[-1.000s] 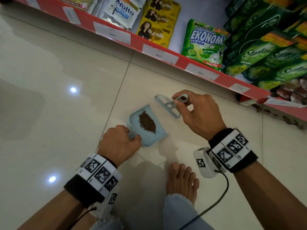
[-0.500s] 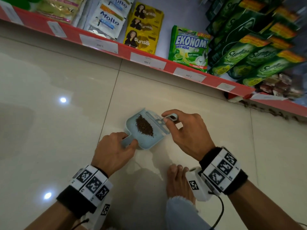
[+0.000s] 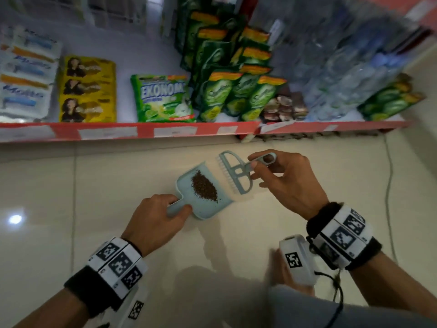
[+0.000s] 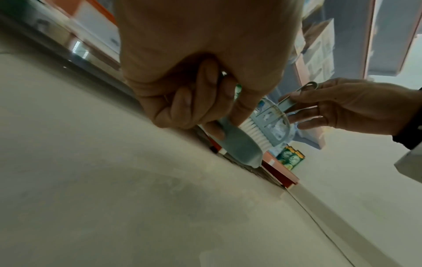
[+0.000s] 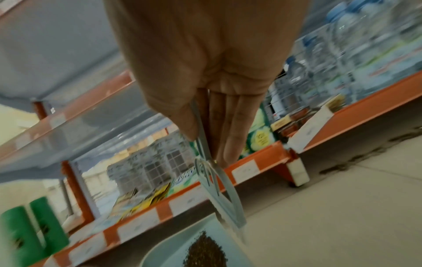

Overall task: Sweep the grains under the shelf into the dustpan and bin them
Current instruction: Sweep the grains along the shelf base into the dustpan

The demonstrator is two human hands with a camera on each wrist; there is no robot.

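— Where are they with it?

— Most of the sweeping looks done, I'd say. The left hand (image 3: 156,221) has its fingers curled round the handle of the pale blue dustpan (image 3: 189,185), which sits on the floor (image 3: 71,233) just in front of the shelf (image 3: 146,132). A dark heap of grains (image 3: 204,187) lies in the middle of the pan.

— And the brush?

— The right hand (image 3: 290,185) pinches the handle of the little brush (image 3: 235,172) between thumb and fingers, bristles at the pan's open edge.

— So, the bin next?

— Not quite, I think. There's a dark scatter under the shelf's edge off to the right (image 5: 356,157), likely more grains. That calls for shifting pan and brush over there, keeping the pan level so the heap doesn't slide out. I can't see a bin anywhere.

— Can you read anything on the shelf?

— It's blurry. The green pack (image 3: 163,98) reads "EKONOM", cut off there. The yellow sachets (image 3: 87,88) and white packs (image 3: 26,74) are too smeared. The price tags too.
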